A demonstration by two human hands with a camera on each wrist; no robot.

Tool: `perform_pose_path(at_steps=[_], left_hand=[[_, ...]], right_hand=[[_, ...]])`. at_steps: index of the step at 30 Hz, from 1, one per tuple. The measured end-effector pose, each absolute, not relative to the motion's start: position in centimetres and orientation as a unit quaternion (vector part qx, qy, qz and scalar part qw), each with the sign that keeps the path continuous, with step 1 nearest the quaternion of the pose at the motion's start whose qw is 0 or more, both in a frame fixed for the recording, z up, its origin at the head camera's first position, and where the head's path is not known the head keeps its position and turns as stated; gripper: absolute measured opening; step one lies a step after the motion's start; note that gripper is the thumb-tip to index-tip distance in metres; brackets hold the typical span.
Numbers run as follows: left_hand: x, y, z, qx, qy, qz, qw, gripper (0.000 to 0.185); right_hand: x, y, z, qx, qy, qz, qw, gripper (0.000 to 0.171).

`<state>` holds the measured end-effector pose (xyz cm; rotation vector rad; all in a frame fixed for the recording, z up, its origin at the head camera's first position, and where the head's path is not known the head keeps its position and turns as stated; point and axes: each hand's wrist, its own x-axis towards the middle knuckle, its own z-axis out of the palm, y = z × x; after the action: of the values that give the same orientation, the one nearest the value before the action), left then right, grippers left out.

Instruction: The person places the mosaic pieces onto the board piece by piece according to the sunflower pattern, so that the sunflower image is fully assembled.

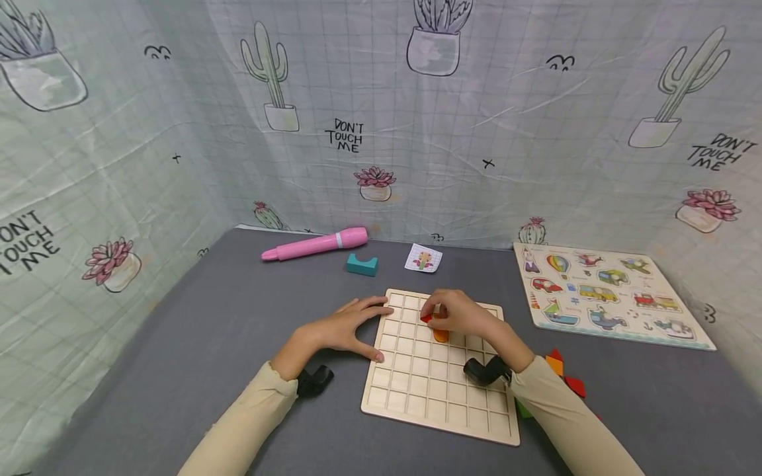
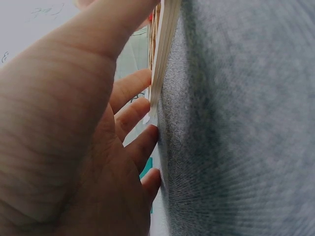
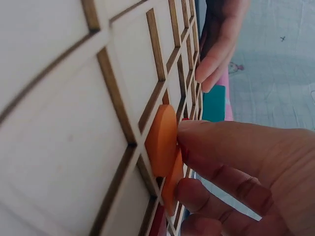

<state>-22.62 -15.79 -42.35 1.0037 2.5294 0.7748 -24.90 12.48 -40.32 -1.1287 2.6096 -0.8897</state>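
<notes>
Altogether two hands [image 1: 342, 328] [image 1: 461, 313] at one gridded board [image 1: 431, 380]

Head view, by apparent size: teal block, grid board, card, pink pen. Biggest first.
1. Grid board
2. Pink pen
3. Card and teal block: too close to rank

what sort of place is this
Probably an indoor play corner: there's a square pale wooden grid board, a flat cream-coloured puzzle board with colourful vehicle pictures, and a pale cactus-print fabric backdrop behind them.
</notes>
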Motion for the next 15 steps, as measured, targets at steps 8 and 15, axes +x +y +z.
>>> perform_pose_path(at_steps=[8, 15], left_hand=[[-22.63, -15.82, -42.37, 0.350, 0.883, 0.270, 0.158, 0.086], [-22.64, -15.70, -42.43, 0.349, 0.883, 0.271, 0.157, 0.085]], right_hand=[[-25.30, 12.30, -40.27, -0.374, 0.872, -0.298, 0.103, 0.009], [-25.34, 12.44, -40.40, -0.381, 0.869, -0.301, 0.094, 0.008]])
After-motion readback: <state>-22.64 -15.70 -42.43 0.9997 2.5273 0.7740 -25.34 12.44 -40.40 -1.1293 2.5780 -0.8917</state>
